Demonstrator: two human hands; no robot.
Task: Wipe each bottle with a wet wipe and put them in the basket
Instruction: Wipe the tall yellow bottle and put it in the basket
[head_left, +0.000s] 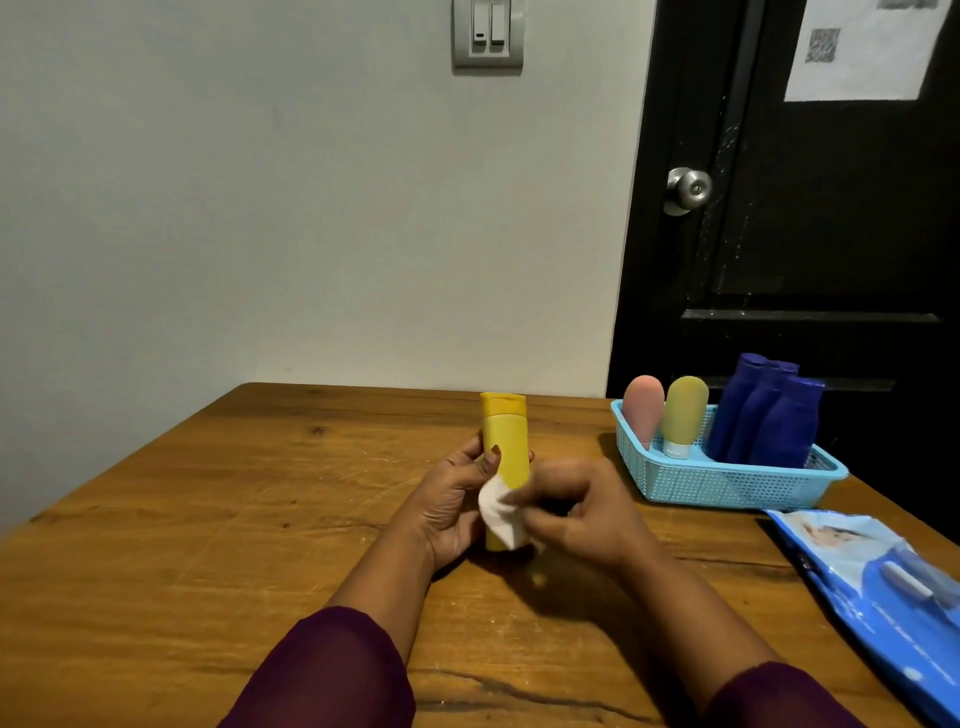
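We see the left hand (451, 501) curled round an upright yellow bottle (506, 449) at the middle of the wooden table (208, 519) — the right hand (584, 514) pinches a white wet wipe (497, 514) against its lower side. To the right, the blue basket (722, 486) holds five bottles.

Pale wall (260, 208) with a light switch (487, 34). Beside it a black door (805, 234) with steel knob (690, 189) (paper (862, 52) stuck high up), behind a scratched wooden table (208, 545)
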